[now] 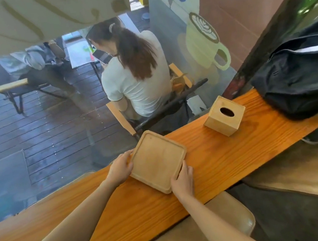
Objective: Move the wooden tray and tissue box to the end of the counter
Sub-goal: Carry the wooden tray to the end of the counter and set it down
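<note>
A square light-wood tray (157, 161) with a raised rim lies flat on the orange wooden counter (228, 158), near its window edge. My left hand (120, 167) grips the tray's left edge. My right hand (183, 181) holds its near right corner, fingers curled on the rim. A cube-shaped wooden tissue box (224, 116) with an oval slot on top stands farther right on the counter, apart from the tray and from both hands. No tissue shows in the slot.
A black backpack (299, 76) fills the counter's far right end, just past the tissue box. A tan padded stool (197, 235) sits below the counter by my right arm. Behind the window glass a person (137, 77) sits on a chair.
</note>
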